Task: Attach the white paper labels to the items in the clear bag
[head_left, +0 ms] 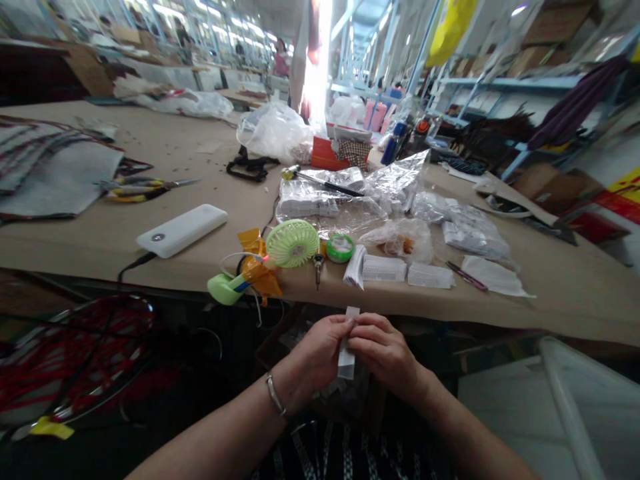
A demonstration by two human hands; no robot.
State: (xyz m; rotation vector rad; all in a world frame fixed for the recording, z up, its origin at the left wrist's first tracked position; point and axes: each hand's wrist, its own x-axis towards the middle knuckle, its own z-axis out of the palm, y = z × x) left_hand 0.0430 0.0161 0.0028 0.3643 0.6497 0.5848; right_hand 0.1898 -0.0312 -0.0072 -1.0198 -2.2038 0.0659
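Note:
A narrow white label strip (346, 362) is held upright in front of the table edge, over my lap. My left hand (323, 350) pinches it from the left with thumb and fingers. From the right, my right hand (383, 350) closes its fingers on the same strip, the two hands touching near its upper half. Just beyond, on the table edge, lie a fanned stack of white labels (355, 267) and two printed label stacks (384, 269) (430, 275). A green round tin (340, 247) sits behind them.
A green fan (293, 243) and a small screwdriver (318, 269) stand near the edge. Leftward are a white power bank (183, 230) and yellow-handled pliers (135, 190). Clear plastic bags (345, 207) fill the middle. Tweezers (467, 276) lie right. A red-corded basket (75, 360) stands below left.

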